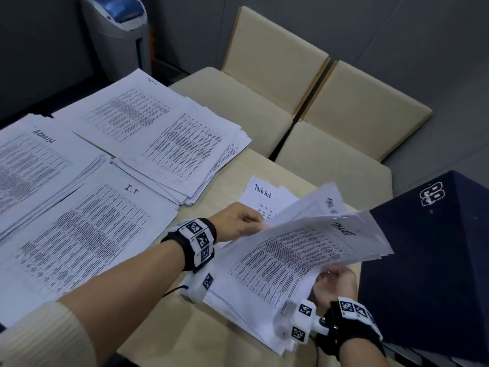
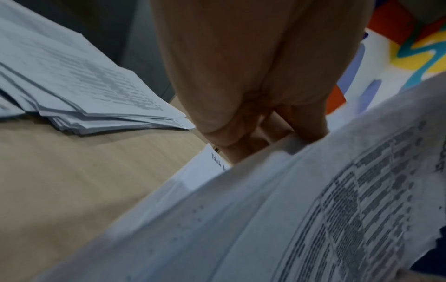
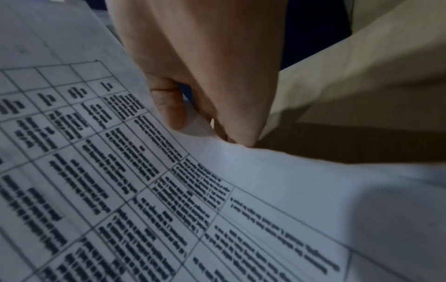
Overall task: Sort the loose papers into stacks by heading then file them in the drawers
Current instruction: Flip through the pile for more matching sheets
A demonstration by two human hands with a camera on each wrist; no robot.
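Hands share one bundle of papers (image 1: 296, 260) — left hand (image 1: 238, 223) grips its 10 o'clock edge, right hand (image 1: 336, 284) pinches the 5 o'clock corner — sorted stacks (image 1: 79, 181) toward 9 o'clock.

1. A light wood surface (image 1: 219, 321) fills the near and left part of the scene.
2. Two cream padded chairs (image 1: 275, 62) stand side by side at its far right edge, backs upright, with a dark gap between them.
3. A grey machine with a blue top (image 1: 119, 25) stands at the far left against a dark grey wall (image 1: 39, 35).
4. A dark navy box (image 1: 428, 255) with a white emblem sits at the near right.
5. The floor (image 1: 449, 62) is grey.
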